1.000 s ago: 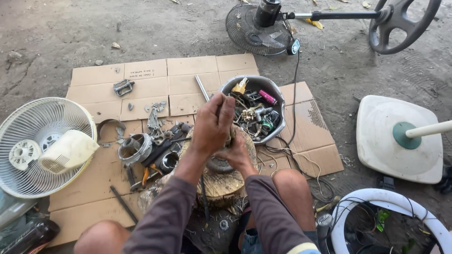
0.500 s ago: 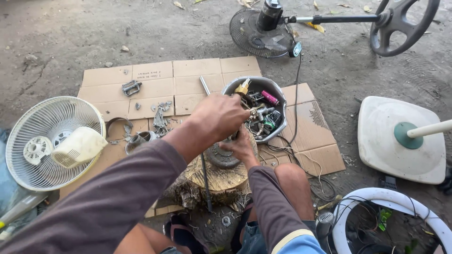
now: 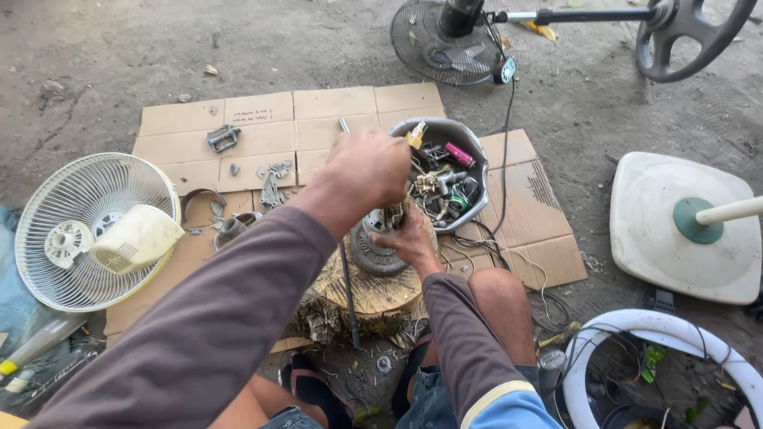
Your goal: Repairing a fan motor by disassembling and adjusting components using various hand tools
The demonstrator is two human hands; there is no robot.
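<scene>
On a wooden stump point(image 3: 373, 290) between our knees sits a round grey metal part point(image 3: 380, 253), likely a fan motor piece. Our right hand point(image 3: 409, 238) reaches in from below and rests on its right edge, fingers curled against it in a holding grip.

Our left hand point(image 3: 369, 171) hangs above and slightly behind that part, clenched in a fist around a thin dark rod point(image 3: 346, 270). The rod's long axis runs nearly straight away from us: its far tip shows beyond the fist, over the cardboard point(image 3: 262, 135), and its near end passes down the left side of the stump toward our feet. So the metal part lies just right of the rod and below the fist, and the right hand is the nearer one to it. We cannot tell whether the rod touches the part.

Just behind the stump, a grey bowl point(image 3: 469, 155) holds mixed small parts. To the left lies a white fan grille point(image 3: 95, 230). To the right, well apart, sits a white fan base point(image 3: 687, 230).
</scene>
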